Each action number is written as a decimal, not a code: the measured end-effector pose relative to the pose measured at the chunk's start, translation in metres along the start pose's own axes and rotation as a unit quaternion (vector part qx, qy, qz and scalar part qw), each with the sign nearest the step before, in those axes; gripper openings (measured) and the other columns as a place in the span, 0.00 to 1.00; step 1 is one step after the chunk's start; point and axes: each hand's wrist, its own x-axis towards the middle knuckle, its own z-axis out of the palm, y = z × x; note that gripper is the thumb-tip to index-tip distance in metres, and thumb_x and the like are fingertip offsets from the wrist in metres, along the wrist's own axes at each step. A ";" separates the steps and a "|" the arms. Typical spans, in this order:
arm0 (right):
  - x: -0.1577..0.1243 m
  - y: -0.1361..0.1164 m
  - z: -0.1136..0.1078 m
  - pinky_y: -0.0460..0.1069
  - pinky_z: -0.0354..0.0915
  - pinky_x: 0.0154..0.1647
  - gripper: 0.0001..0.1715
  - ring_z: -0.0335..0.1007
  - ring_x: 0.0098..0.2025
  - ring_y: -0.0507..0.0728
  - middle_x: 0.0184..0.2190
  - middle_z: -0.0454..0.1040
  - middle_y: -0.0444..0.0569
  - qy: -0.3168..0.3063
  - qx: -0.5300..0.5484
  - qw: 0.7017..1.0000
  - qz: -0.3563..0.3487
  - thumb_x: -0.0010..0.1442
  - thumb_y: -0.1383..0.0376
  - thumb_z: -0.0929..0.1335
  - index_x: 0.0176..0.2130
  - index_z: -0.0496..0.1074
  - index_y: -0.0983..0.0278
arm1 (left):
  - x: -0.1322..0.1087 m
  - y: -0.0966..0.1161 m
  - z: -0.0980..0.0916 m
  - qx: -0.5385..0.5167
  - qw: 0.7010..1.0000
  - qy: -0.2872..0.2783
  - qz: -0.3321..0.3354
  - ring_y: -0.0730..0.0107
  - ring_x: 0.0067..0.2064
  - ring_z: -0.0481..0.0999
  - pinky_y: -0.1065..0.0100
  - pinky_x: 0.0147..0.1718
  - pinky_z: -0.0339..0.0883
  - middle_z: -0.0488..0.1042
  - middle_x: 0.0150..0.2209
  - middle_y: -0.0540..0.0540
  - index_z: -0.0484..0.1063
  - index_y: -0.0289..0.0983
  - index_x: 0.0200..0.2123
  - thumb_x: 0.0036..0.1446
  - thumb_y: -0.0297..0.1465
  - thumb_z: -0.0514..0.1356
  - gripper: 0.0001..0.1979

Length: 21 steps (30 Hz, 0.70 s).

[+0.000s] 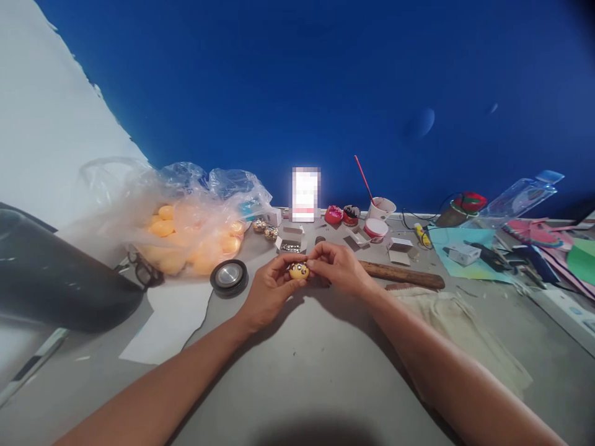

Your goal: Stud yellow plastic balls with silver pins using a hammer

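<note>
My left hand (272,286) is closed around a small yellow ball (299,271) dotted with shiny silver round pieces. Against the ball's right side, the thumb and fingertips of my right hand (339,267) are pinched together; whatever sits between them is too small to make out. Just behind my hands stands a small open box (291,240) with shiny silver pieces inside. A wooden handle (404,274), perhaps a hammer's, extends to the right from behind my right hand.
Left are a clear plastic bag (186,232) of orange-yellow balls, two silver-studded balls (271,232) and a round black-rimmed object (229,277). Behind stand a lit screen (305,195) and a paper cup (383,209). A cloth (458,322) lies right; a dark cylinder (60,272) juts in left.
</note>
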 end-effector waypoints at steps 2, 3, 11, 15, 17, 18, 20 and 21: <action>0.003 0.002 -0.004 0.47 0.60 0.25 0.06 0.65 0.22 0.51 0.24 0.74 0.41 0.034 -0.027 0.999 -0.001 0.57 0.61 0.68 0.33 0.71 0.61 | 0.000 0.000 0.000 -0.028 0.999 -0.021 -0.028 0.60 0.42 0.83 0.58 0.45 0.78 0.83 0.41 0.43 0.76 0.37 0.49 0.52 0.33 0.74 0.22; 0.004 0.003 -0.007 0.47 0.62 0.28 0.05 0.67 0.24 0.51 0.25 0.75 0.42 0.053 -0.067 0.996 -0.011 0.58 0.62 0.68 0.33 0.71 0.61 | 0.000 0.000 0.000 -0.044 0.998 -0.027 -0.042 0.59 0.41 0.84 0.56 0.45 0.78 0.83 0.41 0.42 0.74 0.37 0.50 0.53 0.34 0.73 0.22; 0.003 0.012 -0.023 0.51 0.63 0.45 0.19 0.71 0.52 0.63 0.48 0.77 0.55 0.032 -0.543 0.837 -0.054 0.58 0.71 0.66 0.49 0.75 0.63 | 0.009 0.002 -0.007 -0.166 0.982 0.014 -0.093 0.69 0.31 0.79 0.70 0.26 0.72 0.78 0.44 0.43 0.76 0.36 0.46 0.50 0.28 0.69 0.19; 0.005 0.013 -0.021 0.53 0.64 0.47 0.14 0.71 0.54 0.66 0.48 0.76 0.59 0.045 -0.613 0.789 0.008 0.62 0.65 0.68 0.48 0.74 0.66 | 0.012 0.001 -0.011 -0.183 0.976 0.039 -0.110 0.77 0.25 0.72 0.74 0.20 0.62 0.76 0.37 0.46 0.76 0.34 0.40 0.47 0.26 0.65 0.13; 0.006 0.013 -0.022 0.53 0.65 0.47 0.13 0.73 0.53 0.66 0.47 0.77 0.59 0.026 -0.625 0.780 0.034 0.63 0.63 0.68 0.47 0.75 0.67 | 0.012 0.001 -0.013 -0.185 0.974 0.045 -0.120 0.77 0.24 0.70 0.75 0.20 0.59 0.75 0.35 0.47 0.76 0.34 0.38 0.46 0.26 0.64 0.12; 0.007 0.013 -0.022 0.53 0.65 0.47 0.13 0.74 0.53 0.66 0.47 0.77 0.59 0.018 -0.628 0.777 0.041 0.64 0.62 0.68 0.47 0.75 0.66 | 0.013 0.001 -0.014 -0.186 0.974 0.046 -0.122 0.78 0.23 0.68 0.75 0.19 0.58 0.75 0.33 0.48 0.76 0.34 0.37 0.45 0.27 0.63 0.12; 0.007 0.013 -0.022 0.53 0.66 0.47 0.13 0.74 0.54 0.65 0.48 0.78 0.59 0.012 -0.634 0.772 0.041 0.65 0.63 0.69 0.47 0.75 0.66 | 0.013 0.001 -0.015 -0.184 0.974 0.043 -0.128 0.78 0.21 0.65 0.75 0.18 0.54 0.73 0.29 0.49 0.75 0.34 0.35 0.44 0.28 0.63 0.11; 0.007 0.012 -0.021 0.53 0.66 0.47 0.12 0.74 0.54 0.66 0.48 0.78 0.59 0.012 -0.636 0.771 0.036 0.65 0.63 0.69 0.47 0.75 0.66 | 0.013 0.001 -0.016 -0.183 0.974 0.043 -0.129 0.78 0.21 0.65 0.75 0.18 0.53 0.72 0.28 0.49 0.75 0.34 0.34 0.44 0.28 0.63 0.10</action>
